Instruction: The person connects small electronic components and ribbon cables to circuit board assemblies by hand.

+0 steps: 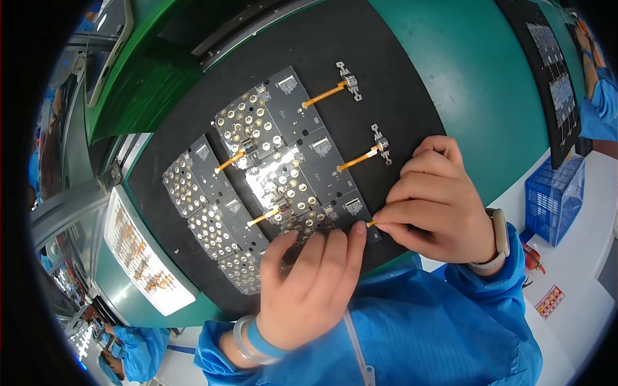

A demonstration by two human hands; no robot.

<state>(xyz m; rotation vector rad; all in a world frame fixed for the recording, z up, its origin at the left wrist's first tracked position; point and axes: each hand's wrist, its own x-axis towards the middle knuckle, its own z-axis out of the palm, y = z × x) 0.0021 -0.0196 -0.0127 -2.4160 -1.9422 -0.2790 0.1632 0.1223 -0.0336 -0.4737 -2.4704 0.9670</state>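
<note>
Two dark circuit board panels lie side by side on a black mat (418,96): a larger panel (328,172) and a smaller panel (222,183) to its left. My left hand (309,283) rests on the near end of the larger panel, fingers stretched out and covering part of it. At that panel's near right corner, my right hand (441,212) pinches a small orange flex cable (371,224); its other end is hidden by my fingers. Farther along the same edge, an orange flex cable (357,159) and another flex cable (324,96) stick out, each ending in a metal bracket. Two more extend from the smaller panel.
A white tray (168,307) with several orange flex cables sits at left, beside a green bin (148,77). On the right are another mat with panels (559,90), a blue basket (553,199) and a co-worker's blue sleeve (604,100). Another person sits at lower left.
</note>
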